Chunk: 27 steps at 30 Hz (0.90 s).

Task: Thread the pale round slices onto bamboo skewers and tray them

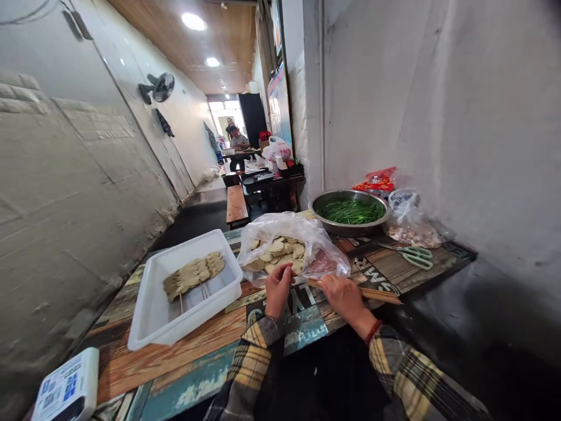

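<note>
My left hand [279, 289] is at the near edge of a clear plastic bag [326, 245], its fingers curled together; what they hold, if anything, is hidden. Thin round beige slices [280, 250] lie in the open bag. To the right, my right hand [343, 297] has its fingers closed on a bundle of wooden skewers [379, 294], whose ends stick out on both sides. On the left stands a white plastic tray [149, 292]. Inside it, several skewered rows of beige slices [195, 276] lie side by side, with stick ends pointing towards me.
Behind the bag is a metal bowl [313, 209] of green chives [350, 211]. Green-handled scissors [416, 257] and a plastic bag of small pinkish pieces [414, 234] lie at right. A white-and-blue box [68, 386] sits front left. A person [239, 139] sits far back.
</note>
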Each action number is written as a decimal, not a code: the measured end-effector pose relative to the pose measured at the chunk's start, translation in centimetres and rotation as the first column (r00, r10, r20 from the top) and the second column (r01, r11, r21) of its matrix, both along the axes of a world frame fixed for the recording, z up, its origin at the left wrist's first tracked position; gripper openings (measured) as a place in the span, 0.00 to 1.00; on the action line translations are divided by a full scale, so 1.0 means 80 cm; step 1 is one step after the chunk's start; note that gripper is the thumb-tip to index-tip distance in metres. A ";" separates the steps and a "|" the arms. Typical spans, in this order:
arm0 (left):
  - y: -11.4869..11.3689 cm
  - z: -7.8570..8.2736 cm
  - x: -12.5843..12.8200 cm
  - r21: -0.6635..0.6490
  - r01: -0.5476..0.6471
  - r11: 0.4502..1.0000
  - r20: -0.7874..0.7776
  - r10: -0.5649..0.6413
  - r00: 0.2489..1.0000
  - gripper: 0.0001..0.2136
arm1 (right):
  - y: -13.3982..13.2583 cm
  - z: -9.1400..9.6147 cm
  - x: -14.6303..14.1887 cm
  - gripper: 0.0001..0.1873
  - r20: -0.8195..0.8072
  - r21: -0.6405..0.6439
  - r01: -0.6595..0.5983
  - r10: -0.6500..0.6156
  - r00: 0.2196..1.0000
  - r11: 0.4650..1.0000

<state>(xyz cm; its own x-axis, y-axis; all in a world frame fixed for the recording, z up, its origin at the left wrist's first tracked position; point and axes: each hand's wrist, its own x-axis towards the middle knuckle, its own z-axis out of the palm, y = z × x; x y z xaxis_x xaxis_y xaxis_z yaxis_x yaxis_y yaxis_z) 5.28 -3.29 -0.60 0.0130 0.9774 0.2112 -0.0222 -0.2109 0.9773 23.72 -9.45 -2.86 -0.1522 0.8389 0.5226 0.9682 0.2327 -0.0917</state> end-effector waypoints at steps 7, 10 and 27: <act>-0.006 0.009 0.005 0.132 0.059 0.989 -0.259 -0.023 0.966 0.12 | 0.006 0.006 -0.005 0.20 -0.045 -0.028 -0.016 0.015 0.999 0.999; -0.009 0.014 0.011 0.192 0.150 0.970 -0.369 -0.070 0.927 0.10 | 0.005 0.007 -0.003 0.21 -0.041 -0.042 -0.006 0.005 0.999 0.999; -0.025 0.011 0.003 0.315 0.355 0.880 -0.744 -0.003 0.668 0.07 | 0.007 -0.013 -0.006 0.21 -0.012 0.061 -0.057 0.058 0.998 0.996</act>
